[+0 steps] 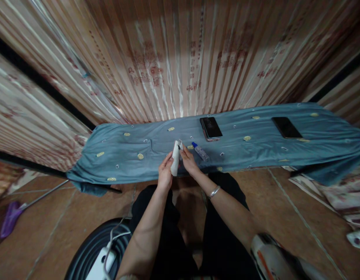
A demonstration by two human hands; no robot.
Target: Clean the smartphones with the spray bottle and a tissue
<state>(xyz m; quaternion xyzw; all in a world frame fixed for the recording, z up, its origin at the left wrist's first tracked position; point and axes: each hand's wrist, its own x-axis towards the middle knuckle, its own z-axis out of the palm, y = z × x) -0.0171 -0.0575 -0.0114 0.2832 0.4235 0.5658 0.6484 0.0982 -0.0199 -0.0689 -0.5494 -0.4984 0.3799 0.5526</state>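
My left hand is wrapped round a slim white phone, holding it tilted upright above the near edge of the cloth-covered bench. At its top end, my right hand pinches a small whitish piece, perhaps a cloth or wipe, against or close beside the phone. A dark spot shows near the phone's upper end. Just right of my right hand, a clear bottle with a blue cap lies on its side. Behind it sits a small stack of dark-screened phones.
A blue patterned cloth covers the long bench. Another dark phone lies at the right. Striped curtains hang behind. On the floor are a black coiled round thing with a white power strip and a purple-headed broom or mop.
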